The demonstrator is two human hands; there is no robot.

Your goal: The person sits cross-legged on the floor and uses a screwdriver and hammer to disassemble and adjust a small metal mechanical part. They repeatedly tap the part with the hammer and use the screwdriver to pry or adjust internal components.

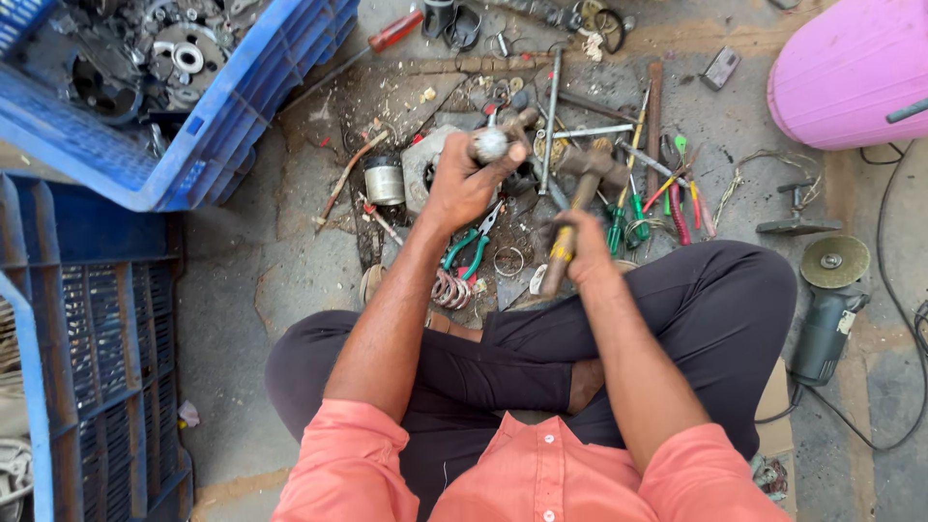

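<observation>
Hammer [583,198] clenched in your right hand [588,246]; left hand [464,184] grips the round-ended metal part [491,143]. Strike squarely, thumb clear.

A repair workshop floor: scattered screwdrivers [633,208], angle grinder [826,309], parts crate [208,145].
</observation>
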